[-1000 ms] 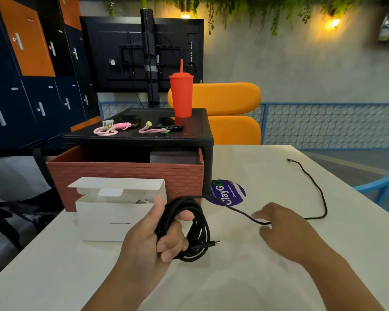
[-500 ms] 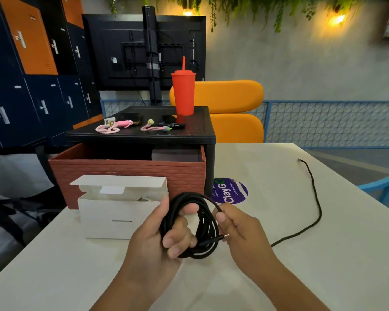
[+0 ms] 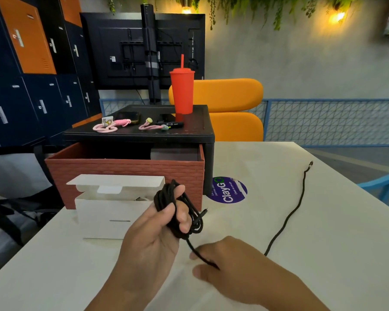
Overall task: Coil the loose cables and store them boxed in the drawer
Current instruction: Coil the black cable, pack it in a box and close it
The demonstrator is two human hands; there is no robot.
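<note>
Black cable [image 3: 164, 198] was wound in loops around the fingers of the left hand [image 3: 153, 241], which gripped the coil above the white table [image 3: 267, 167]. The right hand [image 3: 240, 272] pinched the strand leaving the coil between thumb and forefinger. From under that hand the loose tail ran away across the tabletop to its far plug. An open white box [image 3: 108, 212] stood just left of the coil, in front of the pulled-out brick-patterned drawer [image 3: 126, 173] under a black stand [image 3: 144, 136] bearing a red tumbler [image 3: 182, 93].

We have a white table [image 3: 346, 243] bearing an open white box [image 3: 108, 212], a black stand [image 3: 189, 136] and a purple sticker [image 3: 229, 190]. A black cable [image 3: 298, 205] trails across it.
</note>
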